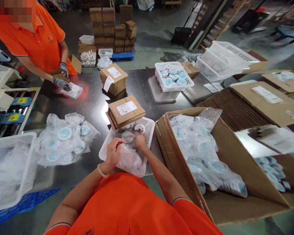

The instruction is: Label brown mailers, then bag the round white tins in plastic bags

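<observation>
My left hand [113, 152] and my right hand [140, 141] both grip a clear plastic bag [129, 156] with a round white item inside, held over a white perforated basket [149, 129]. A second round item [139, 128] lies in the basket just beyond my right hand. A stack of flat cardboard boxes [125, 111] with a white label leans on the basket's far edge. Orange sleeves cover my upper arms.
A big open carton [212, 156] of bagged items stands at right. A pile of bagged round items [65, 138] and a white basket [12, 166] lie at left. Across the dark table a co-worker's gloved hands [62, 83] press a bag. More cardboard stacks [113, 78] and a filled tray [173, 76] sit beyond.
</observation>
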`<state>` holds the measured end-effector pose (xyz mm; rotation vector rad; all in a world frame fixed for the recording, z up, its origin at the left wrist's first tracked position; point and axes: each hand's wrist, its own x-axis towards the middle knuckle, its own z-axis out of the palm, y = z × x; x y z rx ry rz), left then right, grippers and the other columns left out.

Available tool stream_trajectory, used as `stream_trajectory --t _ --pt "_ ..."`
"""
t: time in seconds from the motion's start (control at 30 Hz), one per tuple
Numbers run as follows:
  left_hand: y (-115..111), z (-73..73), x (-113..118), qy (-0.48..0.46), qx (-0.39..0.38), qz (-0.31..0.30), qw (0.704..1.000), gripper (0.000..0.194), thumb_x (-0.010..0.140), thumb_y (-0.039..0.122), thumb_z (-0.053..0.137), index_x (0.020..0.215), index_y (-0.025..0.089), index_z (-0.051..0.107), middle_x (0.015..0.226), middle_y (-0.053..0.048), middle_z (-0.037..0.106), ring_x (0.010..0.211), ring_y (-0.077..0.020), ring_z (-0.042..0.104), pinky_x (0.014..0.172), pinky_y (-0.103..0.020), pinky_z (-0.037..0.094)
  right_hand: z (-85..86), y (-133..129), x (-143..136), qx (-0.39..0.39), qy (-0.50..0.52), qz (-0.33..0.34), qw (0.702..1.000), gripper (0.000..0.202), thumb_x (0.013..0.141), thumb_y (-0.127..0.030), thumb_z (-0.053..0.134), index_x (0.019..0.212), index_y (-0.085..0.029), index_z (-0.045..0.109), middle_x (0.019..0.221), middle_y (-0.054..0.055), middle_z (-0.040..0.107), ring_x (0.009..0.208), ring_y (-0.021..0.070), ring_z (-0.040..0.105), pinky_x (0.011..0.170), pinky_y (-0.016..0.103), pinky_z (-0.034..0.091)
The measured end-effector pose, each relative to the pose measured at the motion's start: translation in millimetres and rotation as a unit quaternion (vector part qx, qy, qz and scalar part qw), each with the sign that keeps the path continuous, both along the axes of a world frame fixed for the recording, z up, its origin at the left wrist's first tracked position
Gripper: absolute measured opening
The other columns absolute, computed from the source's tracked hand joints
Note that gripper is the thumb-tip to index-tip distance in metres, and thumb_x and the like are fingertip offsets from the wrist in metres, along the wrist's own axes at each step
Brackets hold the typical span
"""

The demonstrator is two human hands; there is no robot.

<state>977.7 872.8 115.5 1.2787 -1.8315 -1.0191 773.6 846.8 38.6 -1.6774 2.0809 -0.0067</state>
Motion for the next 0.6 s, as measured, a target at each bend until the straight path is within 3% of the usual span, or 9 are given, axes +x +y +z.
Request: stream_trajectory --t 0.07,0.17,0.23,0.33,0.4,0.47,0.53,0.6 --pt "4.9 -1.6 -4.2 0.037 -0.019 0.007 0.999 0.026 0.086 0.011 0.047 0.091 0.022 0.071 0.096 -0.006 0.075 0.093 -0.0213 0.071 0.083 -0.035 0.06 -2.8 5.8 -1.8 0.018 -0.003 -0.001 1.0 0.035 0.097 -0.011 0.052 0.126 -0.005 0.071 0.128 0.022 0.071 0.128 0.0322 0.057 0.108 0.04 0.043" --pt "16.7 -18.1 -14.9 0.08 -0.017 -0.063 0.995 0.023 0.09 0.016 0.05 0.097 0.022 0.072 0.109 -0.009 0.074 0.105 -0.0247 0.07 0.088 -0.038 0.061 4.3 27.5 -12.7 -0.002 0.009 -0.02 1.0 0.033 0.1 -0.014 0.046 0.118 -0.011 0.074 0.126 0.018 0.069 0.12 0.0292 0.06 0.095 0.034 0.049" --pt "23.1 -39.8 -25.3 0.087 0.017 -0.114 0.99 0.029 0.088 0.015 0.053 0.11 0.021 0.072 0.124 -0.012 0.07 0.112 -0.0271 0.069 0.089 -0.04 0.063 8.8 46.1 -18.2 -0.02 0.005 -0.011 1.0 0.032 0.099 -0.016 0.048 0.118 -0.014 0.074 0.129 0.018 0.067 0.115 0.0275 0.063 0.089 0.032 0.05" --pt "24.3 -79.6 -40.2 0.037 0.081 -0.13 0.988 0.059 0.078 0.009 0.057 0.136 0.021 0.062 0.143 -0.016 0.059 0.125 -0.029 0.064 0.098 -0.044 0.062 6.5 69.9 -17.1 0.017 -0.056 0.061 0.996 0.026 0.094 -0.012 0.054 0.108 -0.013 0.076 0.134 0.017 0.068 0.103 0.022 0.067 0.089 0.03 0.051" --pt "20.7 -102.4 -46.9 -0.015 0.102 -0.186 0.977 0.067 0.07 0.007 0.059 0.136 0.019 0.062 0.136 -0.015 0.065 0.124 -0.029 0.066 0.105 -0.047 0.06 1.2 75.3 -13.5 0.064 -0.082 0.092 0.99 0.02 0.089 -0.009 0.061 0.098 -0.014 0.078 0.124 0.014 0.074 0.094 0.0198 0.069 0.089 0.029 0.052" --pt "17.3 -117.3 -51.0 -0.043 0.106 -0.259 0.959 0.059 0.067 0.007 0.062 0.124 0.019 0.068 0.115 -0.01 0.073 0.11 -0.0288 0.071 0.099 -0.043 0.062 -2.9 67.2 -11.9 0.087 -0.071 0.085 0.99 0.016 0.085 -0.008 0.066 0.091 -0.015 0.079 0.105 0.013 0.079 0.089 0.0218 0.071 0.085 0.031 0.053" --pt "16.7 -122.8 -53.5 -0.05 0.101 -0.296 0.948 0.043 0.066 0.006 0.063 0.105 0.019 0.073 0.092 -0.005 0.073 0.089 -0.027 0.073 0.085 -0.037 0.064 -4.0 45.3 -11.2 0.076 -0.041 0.062 0.994 0.02 0.09 -0.01 0.061 0.096 -0.013 0.08 0.098 0.016 0.079 0.09 0.0256 0.072 0.085 0.034 0.053" --pt "20.1 -120.0 -54.2 -0.059 0.089 -0.309 0.945 0.03 0.065 0.003 0.064 0.088 0.021 0.072 0.078 -0.003 0.07 0.078 -0.0258 0.071 0.077 -0.035 0.063 -3.4 15.2 -5.0 0.043 -0.027 0.065 0.997 0.03 0.098 -0.013 0.051 0.106 -0.012 0.079 0.107 0.019 0.079 0.099 0.0271 0.073 0.091 0.036 0.052"
